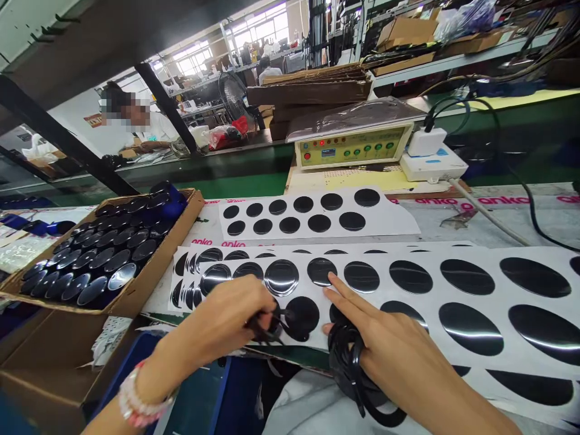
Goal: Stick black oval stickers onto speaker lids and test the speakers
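Observation:
White backing sheets with rows of glossy black oval stickers lie in front of me, several of them overlapping. My left hand is closed in a pinch over the lower row, with dark thin pieces at its fingertips; their kind is blurred. Beside those fingertips is a matt black disc. My right hand stretches two fingers onto the sheet, touching the edge of a black sticker. A bundle of thin black rings is held under its thumb and palm and hangs over the front edge.
On the left stands a cardboard tray of dark blue, round-topped parts. Another sticker sheet lies farther back, before a control box and a white power adapter. Cables run right. A co-worker sits beyond the bench.

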Available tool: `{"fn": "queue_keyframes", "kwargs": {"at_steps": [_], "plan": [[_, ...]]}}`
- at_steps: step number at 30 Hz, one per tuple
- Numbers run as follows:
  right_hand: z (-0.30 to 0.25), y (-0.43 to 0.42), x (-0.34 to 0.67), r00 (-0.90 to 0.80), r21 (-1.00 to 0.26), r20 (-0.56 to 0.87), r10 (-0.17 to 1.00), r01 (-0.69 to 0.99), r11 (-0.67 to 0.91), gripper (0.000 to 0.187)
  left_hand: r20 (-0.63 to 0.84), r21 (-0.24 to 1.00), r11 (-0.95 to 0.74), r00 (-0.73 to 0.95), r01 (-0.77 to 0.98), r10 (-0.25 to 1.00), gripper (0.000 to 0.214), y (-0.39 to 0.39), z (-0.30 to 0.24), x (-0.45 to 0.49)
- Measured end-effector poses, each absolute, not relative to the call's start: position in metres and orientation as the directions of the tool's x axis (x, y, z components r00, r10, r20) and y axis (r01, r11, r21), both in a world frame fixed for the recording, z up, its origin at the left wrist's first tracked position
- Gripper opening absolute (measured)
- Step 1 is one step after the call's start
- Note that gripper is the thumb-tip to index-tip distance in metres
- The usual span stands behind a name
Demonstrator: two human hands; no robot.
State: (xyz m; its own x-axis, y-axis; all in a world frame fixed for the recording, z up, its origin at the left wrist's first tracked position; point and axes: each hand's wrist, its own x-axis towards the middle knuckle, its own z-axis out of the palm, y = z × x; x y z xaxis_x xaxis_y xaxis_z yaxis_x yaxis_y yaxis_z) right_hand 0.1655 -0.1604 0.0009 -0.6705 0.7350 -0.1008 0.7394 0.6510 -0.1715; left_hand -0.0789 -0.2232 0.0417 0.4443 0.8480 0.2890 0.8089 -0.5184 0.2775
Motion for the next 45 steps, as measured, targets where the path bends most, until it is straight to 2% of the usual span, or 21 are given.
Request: {"fn": "queue_keyframes", "kwargs": {"at_steps": [3, 5, 8, 11, 13, 15, 16, 18, 21, 23, 25, 29, 31, 38, 45], "plan": [[-0.003, -0.161, 0.168, -0.680, -0.141, -0.111, 0.725, 0.733, 0.666, 0.074, 0.507, 0.305, -0.353, 0.163, 0.885, 0.846, 0.020, -0.244, 0.062, -0.102], [-0.005, -0.162, 0.168, -0.689, -0.108, -0.091, 0.719, 0.724, 0.681, 0.081, 0.573, 0.281, -0.288, 0.081, 0.916, 0.816, 0.017, -0.246, 0.073, -0.110], [-0.004, -0.164, 0.166, -0.692, -0.103, 0.016, 0.721, 0.716, 0.690, 0.078, 0.510, 0.247, -0.334, 0.171, 0.910, 0.843, 0.021, -0.231, 0.076, -0.106], [0.000, -0.165, 0.159, -0.685, -0.207, 0.190, 0.704, 0.673, 0.711, 0.066, 0.348, 0.271, -0.385, 0.284, 0.882, 0.894, 0.024, -0.205, 0.072, -0.093], [0.001, -0.165, 0.153, -0.681, -0.297, 0.305, 0.666, 0.596, 0.746, 0.059, 0.307, 0.324, -0.410, 0.315, 0.853, 0.898, 0.041, -0.191, 0.071, -0.088], [0.000, -0.165, 0.148, -0.684, -0.356, 0.367, 0.630, 0.522, 0.775, 0.057, 0.337, 0.343, -0.466, 0.356, 0.815, 0.871, 0.053, -0.181, 0.073, -0.087], [-0.002, -0.164, 0.147, -0.688, -0.377, 0.372, 0.623, 0.502, 0.779, 0.058, 0.360, 0.334, -0.503, 0.385, 0.797, 0.850, 0.052, -0.177, 0.074, -0.087], [-0.007, -0.164, 0.146, -0.703, -0.414, 0.338, 0.625, 0.486, 0.770, 0.061, 0.411, 0.308, -0.557, 0.420, 0.772, 0.809, 0.035, -0.173, 0.076, -0.087], [-0.016, -0.164, 0.146, -0.730, -0.422, 0.205, 0.651, 0.535, 0.732, 0.062, 0.373, 0.322, -0.483, 0.360, 0.814, 0.855, 0.002, -0.167, 0.076, -0.085], [-0.020, -0.163, 0.146, -0.732, -0.408, 0.129, 0.669, 0.576, 0.709, 0.060, 0.254, 0.321, -0.391, 0.320, 0.863, 0.913, 0.010, -0.163, 0.073, -0.082], [-0.022, -0.163, 0.145, -0.722, -0.421, 0.104, 0.684, 0.591, 0.688, 0.058, 0.128, 0.282, -0.380, 0.358, 0.881, 0.925, 0.006, -0.158, 0.069, -0.080], [-0.021, -0.162, 0.143, -0.699, -0.486, 0.112, 0.706, 0.581, 0.653, 0.051, -0.095, 0.198, -0.441, 0.465, 0.875, 0.880, 0.048, -0.146, 0.060, -0.080], [-0.021, -0.161, 0.142, -0.691, -0.498, 0.120, 0.713, 0.579, 0.645, 0.047, -0.167, 0.170, -0.465, 0.491, 0.869, 0.855, 0.059, -0.140, 0.057, -0.082], [-0.026, -0.163, 0.143, -0.676, -0.516, 0.160, 0.720, 0.564, 0.644, 0.060, -0.262, 0.106, -0.547, 0.554, 0.830, 0.790, 0.039, -0.120, 0.063, -0.078], [-0.030, -0.164, 0.143, -0.669, -0.507, 0.171, 0.723, 0.569, 0.647, 0.061, -0.265, 0.101, -0.564, 0.568, 0.820, 0.779, 0.030, -0.124, 0.065, -0.075]]}}
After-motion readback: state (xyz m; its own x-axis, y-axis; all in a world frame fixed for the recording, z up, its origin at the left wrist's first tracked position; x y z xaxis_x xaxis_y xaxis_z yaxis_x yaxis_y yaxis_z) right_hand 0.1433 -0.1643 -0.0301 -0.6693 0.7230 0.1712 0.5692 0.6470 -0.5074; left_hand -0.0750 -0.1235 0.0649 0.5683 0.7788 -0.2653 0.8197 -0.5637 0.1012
